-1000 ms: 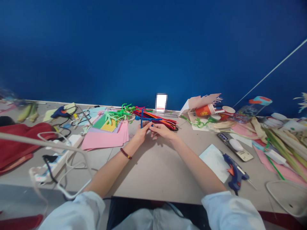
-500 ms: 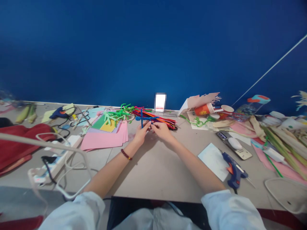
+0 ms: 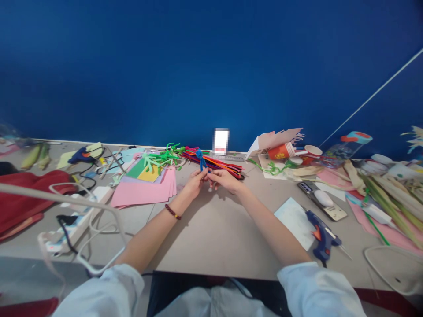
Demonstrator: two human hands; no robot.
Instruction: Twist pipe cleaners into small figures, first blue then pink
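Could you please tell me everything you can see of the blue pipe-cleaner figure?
The blue pipe-cleaner figure is fuzzy chenille stem, twisted into a rounded loop head on top of a narrow body. It stands tilted, head up, in front of a bundle of multicoloured pipe cleaners. Its lower end disappears between the left hand and right hand; which fingers pinch it is hidden.
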